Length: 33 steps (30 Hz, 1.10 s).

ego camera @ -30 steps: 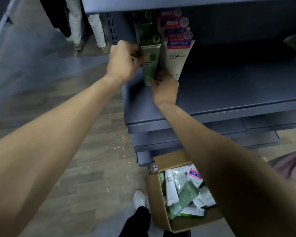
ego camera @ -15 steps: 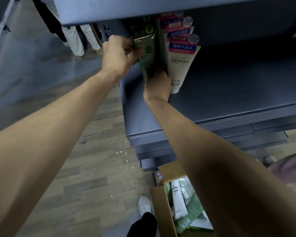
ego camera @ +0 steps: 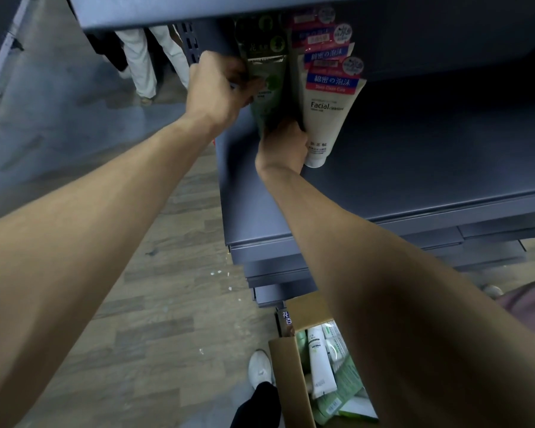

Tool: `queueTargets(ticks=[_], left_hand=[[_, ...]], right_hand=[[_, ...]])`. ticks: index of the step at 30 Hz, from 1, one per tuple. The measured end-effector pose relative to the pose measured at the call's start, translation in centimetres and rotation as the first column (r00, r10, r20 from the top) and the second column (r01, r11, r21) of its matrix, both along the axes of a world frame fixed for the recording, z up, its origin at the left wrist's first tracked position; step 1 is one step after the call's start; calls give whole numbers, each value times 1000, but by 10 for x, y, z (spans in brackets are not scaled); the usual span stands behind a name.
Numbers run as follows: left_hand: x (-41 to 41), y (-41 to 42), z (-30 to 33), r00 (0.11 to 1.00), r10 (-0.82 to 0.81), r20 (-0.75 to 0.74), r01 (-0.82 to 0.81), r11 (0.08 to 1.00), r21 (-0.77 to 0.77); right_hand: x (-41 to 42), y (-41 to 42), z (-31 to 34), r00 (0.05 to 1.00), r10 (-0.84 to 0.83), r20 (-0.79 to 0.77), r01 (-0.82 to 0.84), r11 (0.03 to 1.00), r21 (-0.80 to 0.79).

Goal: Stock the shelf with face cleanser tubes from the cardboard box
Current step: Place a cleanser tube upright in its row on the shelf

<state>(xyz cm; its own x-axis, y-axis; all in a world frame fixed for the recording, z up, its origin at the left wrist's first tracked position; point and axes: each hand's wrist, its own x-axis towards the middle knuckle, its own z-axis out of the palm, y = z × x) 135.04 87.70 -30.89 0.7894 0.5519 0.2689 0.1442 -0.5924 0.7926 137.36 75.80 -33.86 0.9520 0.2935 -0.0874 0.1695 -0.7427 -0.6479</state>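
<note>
The green tube [ego camera: 267,94] was pinched near its top by the left hand [ego camera: 220,88] and gripped at its base by the right hand [ego camera: 283,143], upright on the shelf [ego camera: 414,168] beside the white tube [ego camera: 326,115]. Since the previous frame, little had changed. The cardboard box [ego camera: 288,381] was seen lower.

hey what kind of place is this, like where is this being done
Most likely a shop aisle being restocked. Dark metal shelving carries rows of face cleanser tubes, a cardboard box of more tubes sits on the wood-look floor, and another person's legs show in the aisle.
</note>
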Motion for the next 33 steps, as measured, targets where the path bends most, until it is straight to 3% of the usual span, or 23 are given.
queueTargets(ticks=[9, 15, 21, 26, 30, 33], left_hand=[[0, -4, -2, 999, 47, -10, -47, 999, -8], [-10, -6, 1, 998, 48, -30, -47, 998, 31], [-11, -12, 3, 997, 64, -36, -64, 998, 12], [-32, -30, -15, 962, 263, -76, -268, 960, -75], [-42, -62, -21, 964, 133, -230, -115, 989, 92], [-34, -81, -18, 975, 65, -215, -50, 996, 74]], right_hand=[[-2, 0, 2, 999, -41, -19, 42, 998, 49], [-5, 2, -2, 996, -54, -65, 64, 984, 165], [-4, 0, -3, 998, -21, -64, 30, 989, 146], [-27, -35, -14, 992, 111, 65, -121, 976, 178], [-27, -85, -27, 987, 120, 108, -140, 969, 204], [-10, -116, -21, 992, 69, 108, -91, 971, 221]])
